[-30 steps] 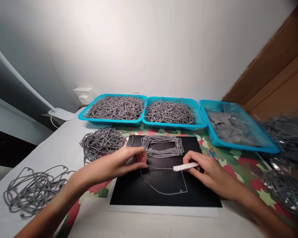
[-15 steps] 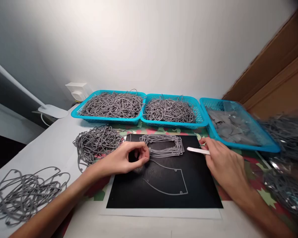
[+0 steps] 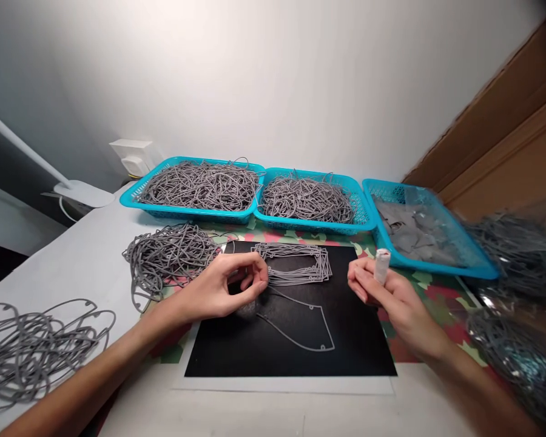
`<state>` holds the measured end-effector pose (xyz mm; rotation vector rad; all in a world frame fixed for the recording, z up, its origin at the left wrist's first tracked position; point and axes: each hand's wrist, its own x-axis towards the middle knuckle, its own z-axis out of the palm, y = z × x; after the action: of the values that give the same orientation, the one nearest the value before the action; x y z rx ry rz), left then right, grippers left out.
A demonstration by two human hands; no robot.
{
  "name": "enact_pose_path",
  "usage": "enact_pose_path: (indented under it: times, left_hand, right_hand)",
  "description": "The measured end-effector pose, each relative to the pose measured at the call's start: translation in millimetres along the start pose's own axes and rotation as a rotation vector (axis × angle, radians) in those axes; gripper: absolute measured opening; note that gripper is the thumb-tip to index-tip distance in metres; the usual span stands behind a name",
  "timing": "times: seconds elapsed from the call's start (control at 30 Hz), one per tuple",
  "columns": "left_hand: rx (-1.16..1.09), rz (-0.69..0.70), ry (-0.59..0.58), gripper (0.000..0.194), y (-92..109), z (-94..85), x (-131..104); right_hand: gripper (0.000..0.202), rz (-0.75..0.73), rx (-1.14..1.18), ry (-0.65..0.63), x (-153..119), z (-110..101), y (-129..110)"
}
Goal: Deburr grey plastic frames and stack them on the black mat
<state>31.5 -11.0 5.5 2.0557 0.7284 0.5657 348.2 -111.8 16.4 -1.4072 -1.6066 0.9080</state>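
On the black mat (image 3: pixel 291 358) lies a thin grey rubber gasket (image 3: pixel 327 328) with small tabs, its left end running up under my left fingers. My left hand (image 3: pixel 236 282) is closed in a pinch over that end; the exact grip is hidden by the fingers. My right hand (image 3: pixel 391 291), above the mat's right edge, is closed around a slim tool wrapped in white (image 3: pixel 382 267). The wrapped end points up; the rest is covered by the hand. Behind the left fingertips, a neat stack of similar gaskets (image 3: pixel 324 267) rests at the mat's far side.
Blue baskets hold heaps of grey gaskets (image 3: pixel 204 188) (image 3: pixel 307 200); a third blue basket (image 3: pixel 437 267) contains clear bags. Tangled gaskets (image 3: pixel 168 261) lie left of the mat, with another pile (image 3: pixel 40 352) nearer me. Bagged gaskets (image 3: pixel 519 358) and cardboard (image 3: pixel 505 152) are right.
My right hand has turned, so the white tool now stands upright instead of pointing left. The left end of the gasket has shifted under my left hand. The view has moved slightly.
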Motion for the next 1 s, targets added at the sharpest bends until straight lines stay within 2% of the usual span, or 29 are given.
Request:
enact_pose_path:
  times: [0.23, 0.37, 0.53, 0.7, 0.8, 0.87, 1.0]
  left_hand:
    - [0.002, 0.06, 0.026, 0.017, -4, 1.9, -1]
    - [0.004, 0.065, 0.018, 0.014, -1, 1.6, -2]
    - [0.018, 0.063, 0.025, 0.012, 5, -2.2, -3]
    - [0.001, 0.078, 0.039, 0.011, 1, -2.1, -3]
    - [-0.054, 0.045, 0.032, 0.011, -2, -1.5, -3]
    - [-0.083, 0.015, 0.033, 0.011, -3, -1.4, -2]
    - [-0.168, -0.016, 0.077, 0.012, -4, -0.8, -1]
  right_hand:
    - [0.046, -0.001, -0.033, -0.03, -1, 7, 5]
    - [0.032, -0.004, -0.242, 0.012, -6, 11, 14]
    - [0.015, -0.16, -0.519, -0.096, -9, 19, 17]
    - [0.008, -0.173, -0.52, -0.206, -9, 29, 14]
    - [0.014, -0.184, -0.507, -0.249, -8, 30, 14]
    - [0.017, -0.209, -0.516, -0.229, -8, 29, 18]
    - [0.014, -0.263, -0.523, -0.099, -7, 25, 28]
